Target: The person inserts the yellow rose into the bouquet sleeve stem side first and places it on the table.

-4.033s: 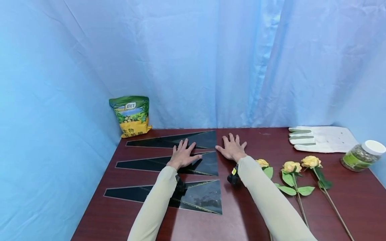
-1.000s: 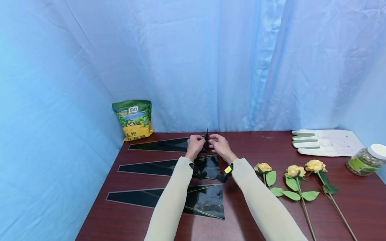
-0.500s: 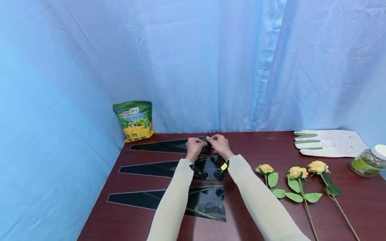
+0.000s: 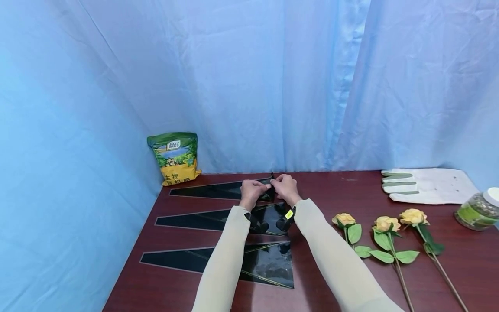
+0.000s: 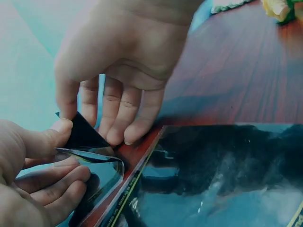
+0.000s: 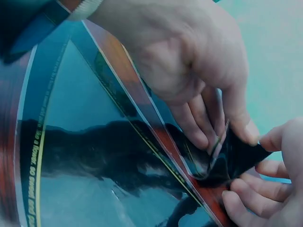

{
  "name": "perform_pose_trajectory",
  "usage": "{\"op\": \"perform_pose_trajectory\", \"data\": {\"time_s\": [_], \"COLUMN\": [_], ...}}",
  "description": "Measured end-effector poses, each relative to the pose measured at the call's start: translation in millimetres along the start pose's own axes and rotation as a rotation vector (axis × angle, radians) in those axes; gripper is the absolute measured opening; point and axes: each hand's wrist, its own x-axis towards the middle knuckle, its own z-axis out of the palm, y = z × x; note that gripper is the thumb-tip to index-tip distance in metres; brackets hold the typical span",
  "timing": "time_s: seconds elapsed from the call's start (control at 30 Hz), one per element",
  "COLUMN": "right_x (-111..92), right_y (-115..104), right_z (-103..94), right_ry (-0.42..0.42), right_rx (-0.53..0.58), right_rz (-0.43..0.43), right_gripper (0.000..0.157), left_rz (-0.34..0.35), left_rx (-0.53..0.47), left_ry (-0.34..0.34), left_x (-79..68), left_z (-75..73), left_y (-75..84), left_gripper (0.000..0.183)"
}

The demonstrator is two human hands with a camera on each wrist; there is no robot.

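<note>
Three black tapered plastic flower sleeves lie in a row, wide ends to the right. At the far sleeve (image 4: 212, 190), both hands work on its wide end, which stands up off the table. My left hand (image 4: 251, 190) pinches the film there between thumb and fingers. Facing it, my right hand (image 4: 286, 188) pinches the raised edge with its thumb uppermost. Up close in the left wrist view, the lifted film (image 5: 85, 135) bends into a pointed corner between the thumbs. The middle sleeve (image 4: 195, 219) and the near sleeve (image 4: 269, 262) lie flat under the forearms.
A green and yellow bag (image 4: 174, 158) stands at the back left by the blue curtain (image 4: 234, 86). To the right lie yellow roses (image 4: 387, 224) on long stems, a white glove (image 4: 432, 186) and a tilted jar (image 4: 477, 210) with a white lid.
Both hands have left their flat rest on the table and come together at the far sleeve's wide end, lifting it. The right fingers have closed onto the film within the last second.
</note>
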Motion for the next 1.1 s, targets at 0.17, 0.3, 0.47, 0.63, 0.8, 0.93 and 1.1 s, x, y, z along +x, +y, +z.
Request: {"op": "perform_pose_trajectory", "data": {"time_s": [0.17, 0.3, 0.47, 0.63, 0.8, 0.93, 1.1], "right_x": [1.6, 1.1, -1.1, -1.0, 2.1, 3.5, 5.2], "right_y": [7.6, 12.2, 17.1, 21.4, 24.6, 25.2, 27.1], "right_z": [-4.6, -9.4, -16.2, -22.8, -23.9, -23.5, -22.9], "right_ry": [-0.023, -0.029, -0.041, -0.042, -0.026, -0.011, -0.007], "right_rx": [0.1, 0.125, 0.128, 0.14, 0.156, 0.175, 0.18], "right_rz": [-0.007, -0.01, -0.024, -0.027, -0.031, -0.016, -0.008], "right_gripper": [0.03, 0.028, 0.027, 0.025, 0.023, 0.021, 0.021], "left_rz": [-0.027, -0.044, -0.078, -0.081, -0.068, -0.083, -0.098], "left_rx": [-0.053, -0.074, -0.103, -0.115, -0.126, -0.146, -0.176], "left_ry": [-0.011, -0.014, -0.008, -0.008, -0.01, -0.011, 0.0], "left_x": [0.3, 1.1, 2.7, 3.7, 5.9, 6.8, 5.9], "left_z": [-0.2, -0.4, -0.8, -1.6, -2.4, -2.0, -2.0], "left_y": [1.6, 3.9, 5.5, 6.0, 4.9, 3.9, 1.7], "left_gripper": [0.02, 0.018, 0.021, 0.019, 0.016, 0.016, 0.017]}}
